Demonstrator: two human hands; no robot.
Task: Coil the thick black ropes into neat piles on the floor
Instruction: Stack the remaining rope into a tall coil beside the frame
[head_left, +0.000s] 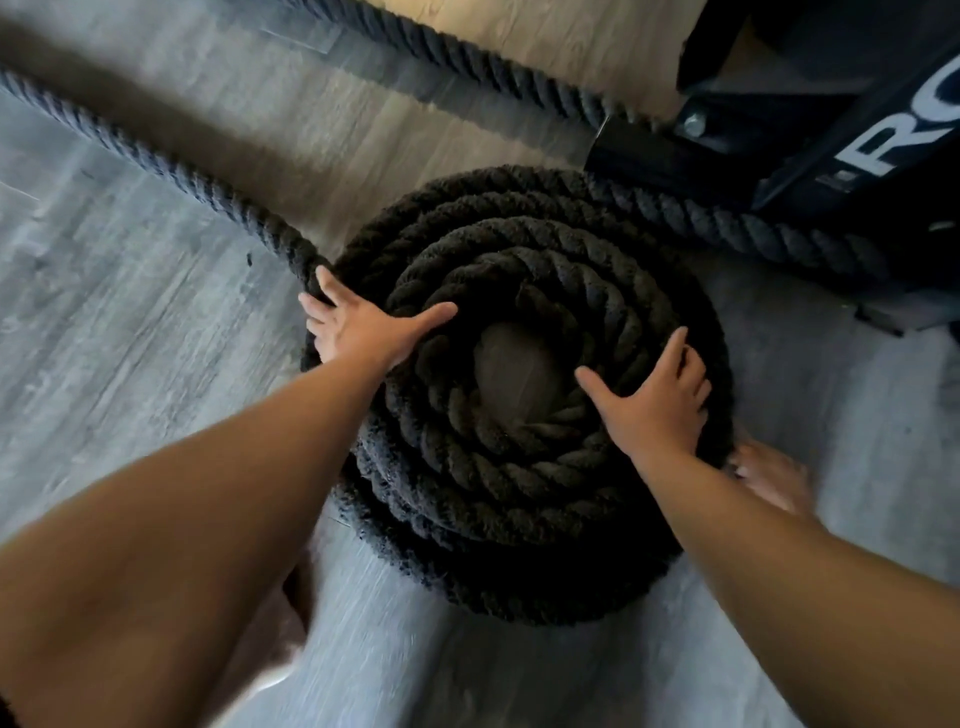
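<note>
I am looking straight down through the head camera at a coil (519, 499) of thick black rope, stacked several turns high on the grey plank floor (130, 338); a patch of floor shows through the hole in its middle. The left hand (363, 327) lies on the coil's left rim, fingers spread and fairly straight, thumb reaching toward the inner turns; it presses on the rope rather than gripping it. The right hand (654, 400) lies flat on the right side of the top turns, fingers fanned out, thumb pointing toward the hole; it too is spread open and holds nothing. A loose rope (156, 166) runs in across the floor from the upper left and meets the coil just beside the left hand's fingers; I cannot tell whether they touch it. A second rope (493, 67) crosses the top of the view toward a black metal frame (810, 171) with white lettering; a short stretch of rope (727, 223) leaves the coil's upper right and passes along the frame's base. A bare foot (774, 478), blurred, sits on the floor against the coil's right edge, just below the right wrist.
</note>
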